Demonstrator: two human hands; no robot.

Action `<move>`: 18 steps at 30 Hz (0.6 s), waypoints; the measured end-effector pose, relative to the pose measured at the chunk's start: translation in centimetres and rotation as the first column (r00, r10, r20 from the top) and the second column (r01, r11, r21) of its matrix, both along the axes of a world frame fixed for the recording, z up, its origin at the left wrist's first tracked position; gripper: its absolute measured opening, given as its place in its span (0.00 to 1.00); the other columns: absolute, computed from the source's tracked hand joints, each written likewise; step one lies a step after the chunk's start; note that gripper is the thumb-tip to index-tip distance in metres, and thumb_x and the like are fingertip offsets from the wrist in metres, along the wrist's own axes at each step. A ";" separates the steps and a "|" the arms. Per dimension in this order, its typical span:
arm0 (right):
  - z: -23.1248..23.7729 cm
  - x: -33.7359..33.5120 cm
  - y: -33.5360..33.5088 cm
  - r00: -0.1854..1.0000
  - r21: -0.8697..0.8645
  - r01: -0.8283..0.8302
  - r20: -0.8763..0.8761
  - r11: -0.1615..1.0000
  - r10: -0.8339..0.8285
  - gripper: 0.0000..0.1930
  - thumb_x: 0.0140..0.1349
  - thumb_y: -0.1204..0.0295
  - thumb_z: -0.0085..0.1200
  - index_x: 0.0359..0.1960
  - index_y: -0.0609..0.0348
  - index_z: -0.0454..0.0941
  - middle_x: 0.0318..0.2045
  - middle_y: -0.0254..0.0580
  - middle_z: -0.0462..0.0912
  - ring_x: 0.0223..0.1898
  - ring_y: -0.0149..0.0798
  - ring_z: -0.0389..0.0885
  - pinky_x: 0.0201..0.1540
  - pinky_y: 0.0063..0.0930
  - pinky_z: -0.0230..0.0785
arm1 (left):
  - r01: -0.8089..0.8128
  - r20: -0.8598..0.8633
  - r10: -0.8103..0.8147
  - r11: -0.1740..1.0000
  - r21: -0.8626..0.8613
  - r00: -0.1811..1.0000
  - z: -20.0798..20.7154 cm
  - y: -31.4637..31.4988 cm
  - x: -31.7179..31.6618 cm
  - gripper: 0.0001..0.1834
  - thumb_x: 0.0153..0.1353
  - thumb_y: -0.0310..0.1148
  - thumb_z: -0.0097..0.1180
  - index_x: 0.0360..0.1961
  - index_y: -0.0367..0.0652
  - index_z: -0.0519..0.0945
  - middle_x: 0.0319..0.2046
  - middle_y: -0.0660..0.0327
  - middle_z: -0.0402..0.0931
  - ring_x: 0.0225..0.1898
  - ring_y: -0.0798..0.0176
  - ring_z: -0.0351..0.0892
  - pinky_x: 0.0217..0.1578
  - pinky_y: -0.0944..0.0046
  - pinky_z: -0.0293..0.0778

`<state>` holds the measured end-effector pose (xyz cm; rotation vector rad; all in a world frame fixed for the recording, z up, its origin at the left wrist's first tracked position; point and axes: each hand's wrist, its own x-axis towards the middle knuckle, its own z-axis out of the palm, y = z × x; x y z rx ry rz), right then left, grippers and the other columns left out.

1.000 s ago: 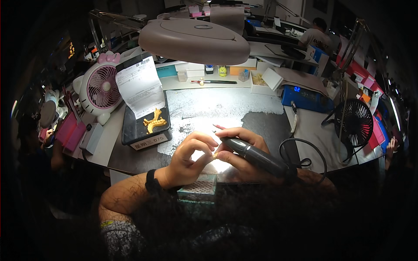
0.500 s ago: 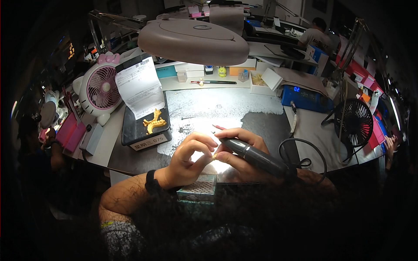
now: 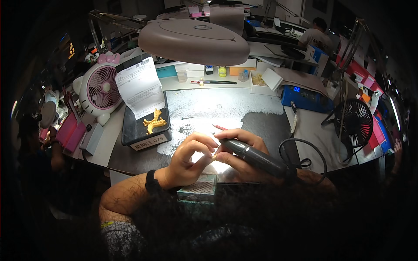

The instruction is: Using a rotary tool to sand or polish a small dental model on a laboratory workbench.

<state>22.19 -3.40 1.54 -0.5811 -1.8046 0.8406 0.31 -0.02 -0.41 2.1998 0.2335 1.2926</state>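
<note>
My right hand [image 3: 244, 150] is closed round a dark grey rotary handpiece [image 3: 257, 158], whose front end points to the upper left. A cable trails from its rear end. My left hand [image 3: 188, 157] pinches a tiny pale yellowish piece [image 3: 214, 158] between thumb and fingers, just beside my right thumb. Glare and fingers hide most of that piece, and the tool's tip is hard to make out. Beyond my fingers lies a thin red-handled tool [image 3: 219, 127]. Below my left hand stands a small box with a perforated top [image 3: 197, 187].
A black bin [image 3: 130, 130] at the left holds yellow tooth-like pieces [image 3: 154, 122] and a printed sheet [image 3: 140, 87]. A lamp [image 3: 193, 41] hangs over the mat. Also around are a pink fan [image 3: 102, 87], a blue control box [image 3: 305, 99] and a black fan [image 3: 353, 124].
My hands, the handpiece and the small piece stay almost where they were. At the far right edge, another person's hand has shifted slightly outward.
</note>
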 end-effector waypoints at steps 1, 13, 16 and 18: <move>0.0 0.0 0.0 1.000 -0.023 -0.007 -0.011 1.000 0.007 0.21 0.62 0.77 0.66 0.56 0.63 0.76 0.32 0.37 0.87 0.37 0.27 0.86 0.74 0.41 0.59 | 0.001 0.000 -0.001 1.000 0.000 1.000 0.0 0.0 0.0 0.11 0.62 0.16 0.62 0.41 0.43 0.77 0.46 0.55 0.78 0.48 0.59 0.80 0.50 0.62 0.76; 0.2 0.0 -0.3 1.000 -0.052 0.022 -0.019 0.998 -0.023 0.20 0.63 0.78 0.64 0.56 0.63 0.76 0.30 0.34 0.85 0.35 0.26 0.84 0.73 0.40 0.61 | -0.060 -0.049 0.062 0.997 0.051 0.997 0.6 -0.4 -0.2 0.14 0.60 0.15 0.63 0.46 0.41 0.82 0.47 0.56 0.78 0.48 0.58 0.80 0.48 0.62 0.78; 0.1 -0.1 -0.4 0.998 -0.049 0.040 -0.036 0.998 -0.041 0.19 0.62 0.79 0.64 0.55 0.64 0.77 0.30 0.34 0.85 0.35 0.26 0.84 0.73 0.39 0.62 | -0.056 -0.055 0.057 0.998 0.016 0.997 0.8 -0.6 -0.2 0.15 0.59 0.15 0.64 0.45 0.41 0.82 0.46 0.56 0.77 0.48 0.59 0.78 0.48 0.62 0.75; -0.2 -0.1 -0.2 0.998 -0.030 0.040 -0.039 0.999 -0.041 0.19 0.62 0.79 0.64 0.55 0.64 0.77 0.30 0.34 0.85 0.35 0.26 0.83 0.73 0.39 0.62 | -0.071 -0.068 0.077 0.993 0.091 0.995 1.1 -0.5 -0.3 0.17 0.56 0.14 0.65 0.45 0.41 0.82 0.46 0.55 0.78 0.48 0.59 0.79 0.47 0.62 0.75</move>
